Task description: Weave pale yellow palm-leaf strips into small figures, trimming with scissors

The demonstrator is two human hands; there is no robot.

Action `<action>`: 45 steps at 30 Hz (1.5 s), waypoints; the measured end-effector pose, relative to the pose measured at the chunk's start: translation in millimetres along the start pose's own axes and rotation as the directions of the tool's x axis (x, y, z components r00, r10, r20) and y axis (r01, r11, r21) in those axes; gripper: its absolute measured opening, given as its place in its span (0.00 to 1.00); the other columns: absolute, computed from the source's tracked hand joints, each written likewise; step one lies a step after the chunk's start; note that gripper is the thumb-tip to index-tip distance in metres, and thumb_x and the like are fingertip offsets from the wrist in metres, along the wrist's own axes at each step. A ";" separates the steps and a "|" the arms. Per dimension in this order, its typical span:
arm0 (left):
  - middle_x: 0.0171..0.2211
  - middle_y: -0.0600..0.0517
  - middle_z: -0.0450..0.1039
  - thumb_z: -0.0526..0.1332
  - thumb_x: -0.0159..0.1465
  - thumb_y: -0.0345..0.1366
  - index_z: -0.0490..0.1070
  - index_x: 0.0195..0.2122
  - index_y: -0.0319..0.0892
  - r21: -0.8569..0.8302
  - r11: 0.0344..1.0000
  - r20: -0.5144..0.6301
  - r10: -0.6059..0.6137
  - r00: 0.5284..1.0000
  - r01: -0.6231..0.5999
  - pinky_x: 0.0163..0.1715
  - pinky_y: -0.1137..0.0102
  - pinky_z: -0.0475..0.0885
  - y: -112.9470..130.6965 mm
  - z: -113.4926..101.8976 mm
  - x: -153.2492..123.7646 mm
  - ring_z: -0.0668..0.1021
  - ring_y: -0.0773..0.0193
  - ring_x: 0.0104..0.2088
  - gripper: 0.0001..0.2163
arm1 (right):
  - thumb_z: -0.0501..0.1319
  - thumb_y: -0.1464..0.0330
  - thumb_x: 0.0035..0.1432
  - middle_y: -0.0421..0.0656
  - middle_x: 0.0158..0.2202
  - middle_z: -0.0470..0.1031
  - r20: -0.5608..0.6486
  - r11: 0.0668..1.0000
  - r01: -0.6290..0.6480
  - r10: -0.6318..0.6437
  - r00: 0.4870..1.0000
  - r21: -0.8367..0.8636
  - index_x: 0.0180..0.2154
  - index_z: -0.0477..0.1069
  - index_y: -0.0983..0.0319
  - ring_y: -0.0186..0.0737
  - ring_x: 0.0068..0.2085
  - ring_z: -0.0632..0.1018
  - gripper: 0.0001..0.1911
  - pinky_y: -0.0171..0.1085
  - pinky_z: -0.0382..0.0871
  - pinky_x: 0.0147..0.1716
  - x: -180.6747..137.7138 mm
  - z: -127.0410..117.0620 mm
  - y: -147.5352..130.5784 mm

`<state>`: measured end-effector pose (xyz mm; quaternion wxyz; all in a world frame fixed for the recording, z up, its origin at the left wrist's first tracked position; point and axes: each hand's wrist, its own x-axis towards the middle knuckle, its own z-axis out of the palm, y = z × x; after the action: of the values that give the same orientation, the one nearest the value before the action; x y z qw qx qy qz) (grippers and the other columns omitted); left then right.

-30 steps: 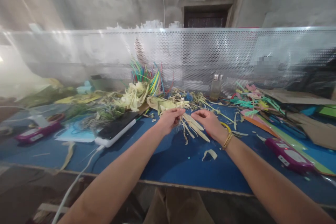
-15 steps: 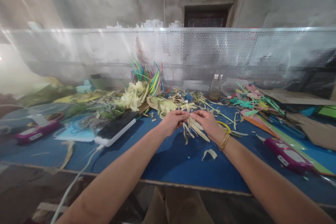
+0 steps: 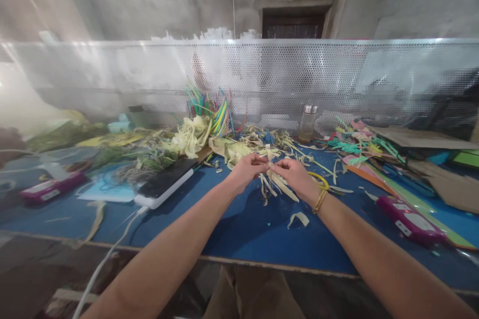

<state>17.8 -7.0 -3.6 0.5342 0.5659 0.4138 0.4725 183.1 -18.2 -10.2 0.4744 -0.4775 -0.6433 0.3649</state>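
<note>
Over the blue table (image 3: 258, 241), my left hand (image 3: 245, 173) and my right hand (image 3: 297, 178) meet with their fingertips almost together. Between them is a small bundle of pale husk strips (image 3: 281, 187), pinched by both hands at its narrow middle. Its strips fan downward below the fingers, and a short pale end pokes up above them. The exact grip is partly hidden by the fingers. A yellow ring (image 3: 321, 181) lies just beyond my right wrist, which wears a gold bracelet (image 3: 320, 202). One loose husk scrap (image 3: 298, 219) lies nearer to me.
Behind my hands lie heaped pale husks (image 3: 194, 134) and colourful stems (image 3: 209, 104). A phone (image 3: 164, 182) on a white cable is at left. Purple power strips (image 3: 409, 222) flank both sides. A glass bottle (image 3: 307, 122) stands before the perforated metal screen (image 3: 284, 70).
My right fingers have shifted slightly down around the bundle, and my left fingers have moved a little. Both hands stay in nearly the same place.
</note>
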 end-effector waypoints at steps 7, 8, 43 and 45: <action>0.26 0.55 0.70 0.70 0.46 0.37 0.72 0.34 0.40 0.004 0.999 -0.028 -0.036 0.999 0.036 0.22 0.76 0.57 5.4 -1.7 -2.6 0.69 0.72 0.25 0.14 | 0.64 0.56 0.46 0.36 0.20 0.65 -0.012 0.999 0.000 0.000 1.000 0.036 0.26 0.70 0.63 0.30 0.22 0.61 0.16 0.32 0.54 0.23 0.9 -0.5 2.7; 0.26 0.55 0.70 0.70 0.46 0.37 0.72 0.33 0.39 0.019 0.999 -0.019 -0.050 0.999 0.051 0.21 0.76 0.56 5.8 -1.6 -3.0 0.69 0.72 0.25 0.14 | 0.64 0.56 0.46 0.36 0.21 0.66 -0.011 0.999 0.011 -0.010 1.000 0.030 0.26 0.70 0.63 0.30 0.23 0.62 0.16 0.33 0.55 0.23 1.2 -0.6 3.0; 0.21 0.56 0.65 0.69 0.46 0.42 0.68 0.23 0.38 -0.048 0.997 0.119 -0.047 0.992 0.053 0.19 0.75 0.50 -4.9 3.2 -1.9 0.60 0.75 0.19 0.14 | 0.63 0.62 0.46 0.36 0.21 0.67 0.085 0.990 -0.045 0.034 0.996 0.135 0.24 0.67 0.62 0.31 0.24 0.67 0.10 0.33 0.62 0.29 6.8 -0.1 8.2; 0.21 0.56 0.65 0.70 0.46 0.41 0.67 0.22 0.38 -0.140 0.985 0.191 -0.070 0.979 0.098 0.20 0.75 0.52 -3.1 2.0 -2.2 0.61 0.76 0.19 0.14 | 0.63 0.62 0.45 0.36 0.22 0.67 0.084 0.982 -0.063 0.049 0.995 0.176 0.24 0.67 0.63 0.31 0.25 0.68 0.10 0.34 0.64 0.30 8.1 -1.3 9.4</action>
<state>19.4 -9.3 -6.9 0.6306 0.5480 0.3492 0.4243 186.1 -7.8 -16.4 0.4787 -0.4362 -0.6127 0.4529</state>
